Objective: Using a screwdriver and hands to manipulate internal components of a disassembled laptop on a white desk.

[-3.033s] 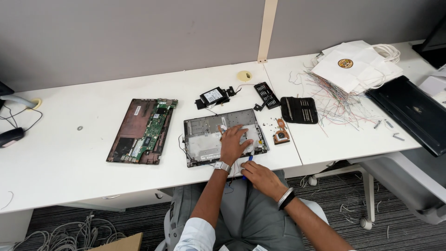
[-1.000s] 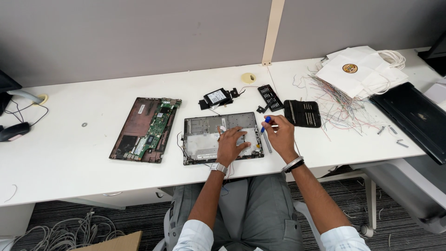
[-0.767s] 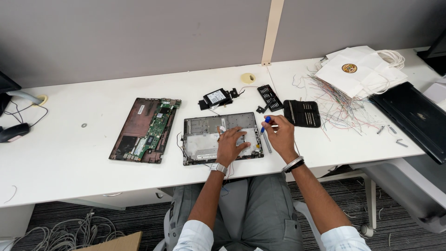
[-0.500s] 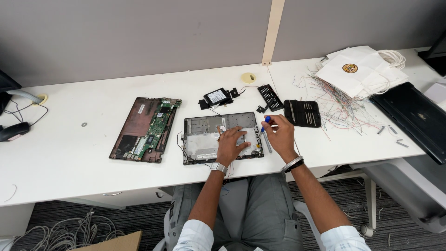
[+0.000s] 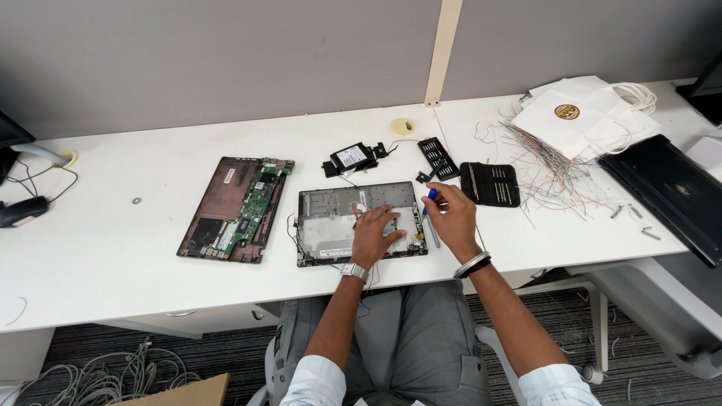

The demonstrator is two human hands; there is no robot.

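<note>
Two hands work over one white surface [image 5: 113, 263], which runs from nine to three o'clock. At its middle lies an opened laptop shell [image 5: 359, 222], silver inside, with its long axis running nine to three. The left hand [image 5: 374, 234] lies spread and flat on the shell's right half, gripping nothing. The right hand [image 5: 451, 218] sits just beyond the shell's three o'clock edge, fingers closed around a blue-handled screwdriver [image 5: 431, 207], whose shaft slants down toward five o'clock beside that edge. So the shell lies at nine o'clock from the tool, with the left hand already on it. At nine o'clock from the shell rests a reddish base with a green circuit board [image 5: 239, 208]. At two o'clock lies a black tool pouch [image 5: 490, 183]. The screwdriver's tip is too small to make out, and the left palm hides whatever lies beneath it.
</note>
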